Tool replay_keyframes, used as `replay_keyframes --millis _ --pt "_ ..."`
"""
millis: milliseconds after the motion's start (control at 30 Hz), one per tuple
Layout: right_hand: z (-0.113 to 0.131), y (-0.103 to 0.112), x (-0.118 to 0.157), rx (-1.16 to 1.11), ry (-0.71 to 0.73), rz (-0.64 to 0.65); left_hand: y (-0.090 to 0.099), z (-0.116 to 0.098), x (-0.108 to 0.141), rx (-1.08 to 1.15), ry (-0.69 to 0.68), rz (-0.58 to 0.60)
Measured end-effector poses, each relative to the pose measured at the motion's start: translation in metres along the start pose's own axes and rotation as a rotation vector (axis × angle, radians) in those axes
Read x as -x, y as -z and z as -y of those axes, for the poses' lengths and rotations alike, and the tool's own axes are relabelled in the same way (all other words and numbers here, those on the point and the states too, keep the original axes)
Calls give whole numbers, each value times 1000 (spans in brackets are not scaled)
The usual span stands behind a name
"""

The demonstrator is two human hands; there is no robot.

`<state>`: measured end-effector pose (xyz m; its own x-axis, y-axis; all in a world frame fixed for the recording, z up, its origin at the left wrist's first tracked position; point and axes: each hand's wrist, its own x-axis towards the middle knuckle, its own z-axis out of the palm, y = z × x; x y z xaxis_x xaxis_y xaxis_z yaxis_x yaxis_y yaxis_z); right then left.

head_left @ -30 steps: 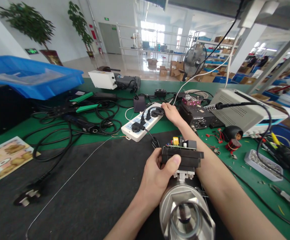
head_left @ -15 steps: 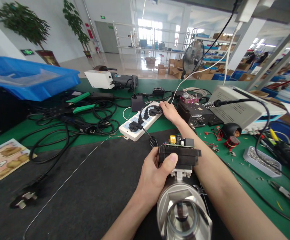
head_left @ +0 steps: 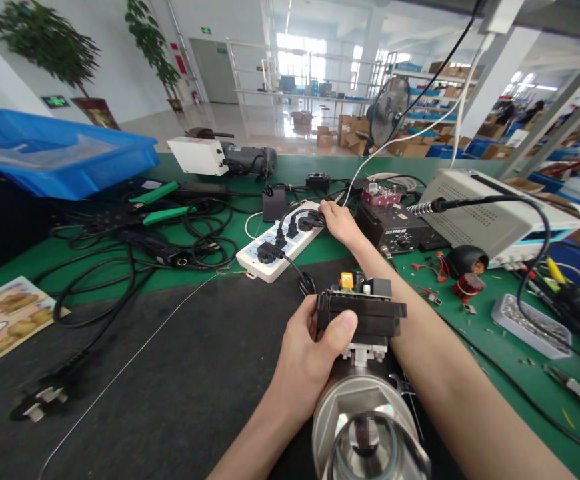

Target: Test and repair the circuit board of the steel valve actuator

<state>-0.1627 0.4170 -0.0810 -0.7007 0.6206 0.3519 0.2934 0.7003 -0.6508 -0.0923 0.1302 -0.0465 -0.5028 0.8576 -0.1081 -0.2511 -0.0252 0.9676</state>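
Steel fitting [head_left: 333, 420] at view's five o'clock; black housing [head_left: 377, 322] just beyond, gripped by left hand [head_left: 307, 347], thumb across near face. Right arm [head_left: 435, 353] outstretched; right hand [head_left: 341, 224], eleven o'clock from housing, fingers bent at far end of white power strip [head_left: 297, 249], hold unclear.

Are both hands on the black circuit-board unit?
No: the left hand holds the black unit, while the right hand is at the white power strip's far end.

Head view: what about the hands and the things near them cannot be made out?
In the head view:
- Right hand: what it touches at the power strip, hidden by the hand itself.
- Left hand: far fingertips, hidden by black housing.
- Steel fitting: lower part, cut off by the bottom edge.
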Motion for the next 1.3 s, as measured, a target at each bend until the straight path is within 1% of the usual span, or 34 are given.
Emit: replay_keyframes --millis 200,433,667,933,1033,1167,1300 --pt "1 -2 -3 34 -14 5 1 4 0 37 44 2" --pt "1 -2 -3 63 -21 14 0 1 0 34 42 16" --pt "3 -1 -3 71 -19 12 -1 1 1 36 57 0" --pt "1 -3 -5 65 -22 11 -1 2 1 145 98 15" --pt "0 -3 -5 63 -25 8 -1 1 0 164 93 21" --pt "0 -5 -6 65 -25 -5 -4 -1 0 190 90 3" --pt "-2 -6 -6 66 -20 -14 -5 -6 1 150 103 -33"
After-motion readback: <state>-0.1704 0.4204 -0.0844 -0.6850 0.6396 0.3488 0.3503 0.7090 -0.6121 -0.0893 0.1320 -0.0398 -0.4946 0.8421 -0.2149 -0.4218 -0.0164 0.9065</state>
